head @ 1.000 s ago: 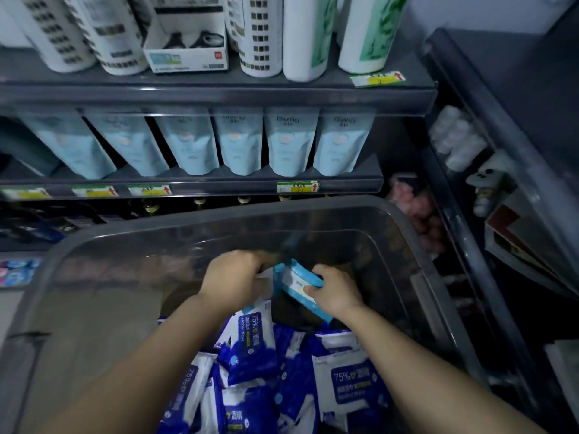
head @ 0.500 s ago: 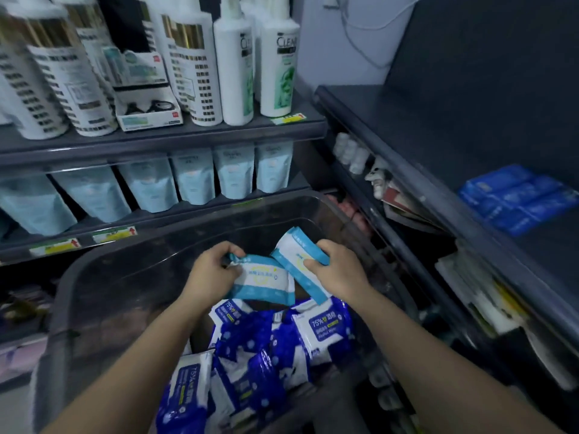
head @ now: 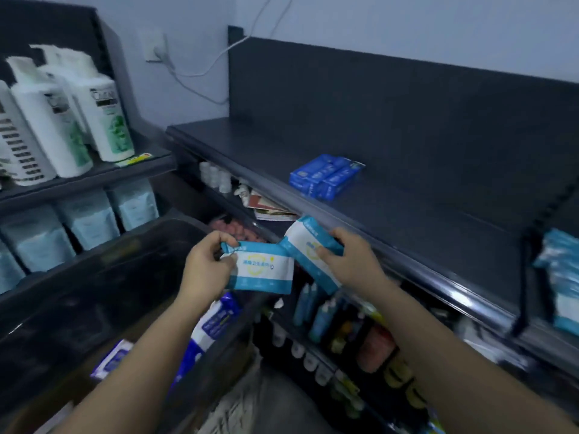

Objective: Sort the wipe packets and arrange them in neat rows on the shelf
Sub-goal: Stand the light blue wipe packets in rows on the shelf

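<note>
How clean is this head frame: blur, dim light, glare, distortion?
Head view: dim, bluish light; left packet in the left hand half legible, right packet in the right hand softer; bottles under the shelf smeared; wide lens slants the shelf lines; no glare.

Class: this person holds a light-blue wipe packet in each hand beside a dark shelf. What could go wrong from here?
1. The left hand pinches the left packet only by one end; it may slip and fall.
2. The shelf holds dark-blue packets; the left packet and the right packet in the right hand might get mixed with them rather than joining the light-blue stack at far right.
</note>
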Demonstrator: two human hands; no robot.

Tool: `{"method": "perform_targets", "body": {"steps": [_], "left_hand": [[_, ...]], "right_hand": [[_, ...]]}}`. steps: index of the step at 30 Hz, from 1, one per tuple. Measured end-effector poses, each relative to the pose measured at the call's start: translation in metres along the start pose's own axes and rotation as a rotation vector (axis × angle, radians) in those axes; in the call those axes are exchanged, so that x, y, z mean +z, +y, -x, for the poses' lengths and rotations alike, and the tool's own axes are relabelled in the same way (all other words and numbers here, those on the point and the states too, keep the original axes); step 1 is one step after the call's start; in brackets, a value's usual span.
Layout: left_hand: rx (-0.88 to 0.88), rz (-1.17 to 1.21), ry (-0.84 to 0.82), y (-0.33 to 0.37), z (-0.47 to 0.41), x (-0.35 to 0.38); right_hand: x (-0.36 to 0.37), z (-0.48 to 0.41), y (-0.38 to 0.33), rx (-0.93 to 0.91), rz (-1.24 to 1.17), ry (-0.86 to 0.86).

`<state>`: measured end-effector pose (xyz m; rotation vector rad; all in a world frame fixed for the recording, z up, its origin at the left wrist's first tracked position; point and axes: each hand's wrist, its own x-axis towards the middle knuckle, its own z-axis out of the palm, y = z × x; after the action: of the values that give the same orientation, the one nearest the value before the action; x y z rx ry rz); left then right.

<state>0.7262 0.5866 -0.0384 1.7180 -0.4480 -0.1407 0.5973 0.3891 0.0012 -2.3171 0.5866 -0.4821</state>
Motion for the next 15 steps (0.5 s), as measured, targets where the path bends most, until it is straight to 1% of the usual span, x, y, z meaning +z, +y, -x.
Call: {"method": "perform_targets", "body": {"steps": [5, 8, 15], "left_hand": [[0.091, 0.048, -0.144, 0.035, 0.028, 0.093], [0.131, 0.067, -0.226, 0.055, 0.054, 0.157], [0.160, 0.091, -0.385, 0.094, 0.120, 0.293]], "right_hand": [[-0.095, 0.052, 0.057, 0.075, 0.064, 0.137], [-0.152, 0.090, 0.098, 0.149, 0.101, 0.185], [-0.260, 0.168, 0.180, 0.249, 0.228, 0.311]]}}
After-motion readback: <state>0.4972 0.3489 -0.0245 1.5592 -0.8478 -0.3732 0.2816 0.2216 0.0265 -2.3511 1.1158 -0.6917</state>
